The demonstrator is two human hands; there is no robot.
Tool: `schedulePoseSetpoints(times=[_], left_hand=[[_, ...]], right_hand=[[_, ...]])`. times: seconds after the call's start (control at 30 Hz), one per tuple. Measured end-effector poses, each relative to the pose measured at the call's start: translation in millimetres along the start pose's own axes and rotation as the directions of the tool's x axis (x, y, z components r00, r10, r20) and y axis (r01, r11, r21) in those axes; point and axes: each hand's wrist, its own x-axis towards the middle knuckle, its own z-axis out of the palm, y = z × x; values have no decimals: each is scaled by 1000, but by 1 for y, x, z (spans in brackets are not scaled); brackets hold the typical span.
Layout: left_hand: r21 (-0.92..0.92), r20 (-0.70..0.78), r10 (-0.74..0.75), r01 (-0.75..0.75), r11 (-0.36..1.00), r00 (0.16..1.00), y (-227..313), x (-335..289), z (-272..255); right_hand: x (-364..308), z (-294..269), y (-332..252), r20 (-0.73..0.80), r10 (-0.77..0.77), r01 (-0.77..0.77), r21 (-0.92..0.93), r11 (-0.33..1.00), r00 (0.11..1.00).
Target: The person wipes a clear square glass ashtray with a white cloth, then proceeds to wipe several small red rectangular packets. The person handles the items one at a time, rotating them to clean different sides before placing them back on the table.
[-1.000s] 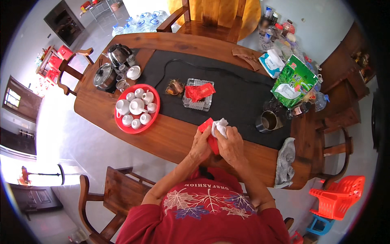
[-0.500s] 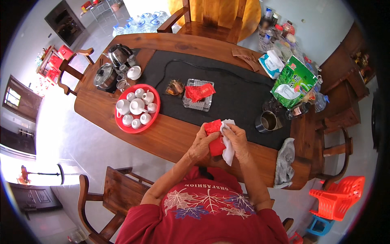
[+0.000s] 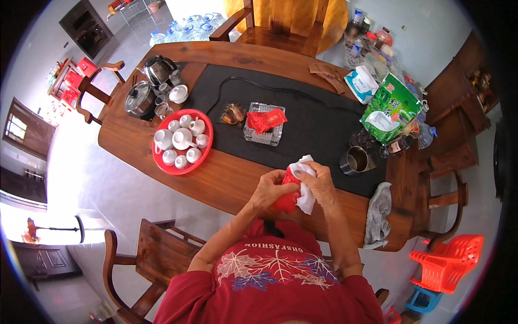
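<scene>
Just over the table's near edge, both hands meet on a small red packet (image 3: 286, 202). My left hand (image 3: 268, 190) is closed around the packet's left side, thumb across its face. A white cloth or tissue (image 3: 306, 198) is pinched in my right hand (image 3: 320, 185) and pressed against the packet's right side, covering part of it. Beyond the hands, a clear glass ashtray (image 3: 265, 138) stands on the black mat with red packets (image 3: 266, 120) lying in it. To its left sits a small dish of brownish bits (image 3: 232, 115).
A red tray (image 3: 183, 170) of white teacups is at left, near a kettle (image 3: 158, 70) and lidded pot (image 3: 139, 98). On the right are a metal cup (image 3: 354, 161), green bag (image 3: 389, 109), tissue pack (image 3: 361, 85) and grey cloth (image 3: 378, 216). A black cord (image 3: 291, 92) crosses the mat.
The white cloth has shifted up and over the packet's upper part, hiding more of it. The packet is turned and tilted in my hands. The table items stay put.
</scene>
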Motion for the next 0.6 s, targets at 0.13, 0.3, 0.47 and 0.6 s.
schedulePoseSetpoints(times=[0.13,0.3,0.47,0.6], left_hand=[[-108,47,-99,104,989,994,0,4,-4],[237,64,146,-158,959,987,2,1,-6],[547,-3,185,-154,823,983,9,-3,-5],[648,3,180,-139,749,984,13,-5,-7]], right_hand=[[-1,9,13,-176,-48,82,191,978,983],[2,11,15,-330,-93,224,386,895,939],[-4,5,0,160,-373,393,-577,716,914],[0,-2,2,227,-333,399,-382,834,915]])
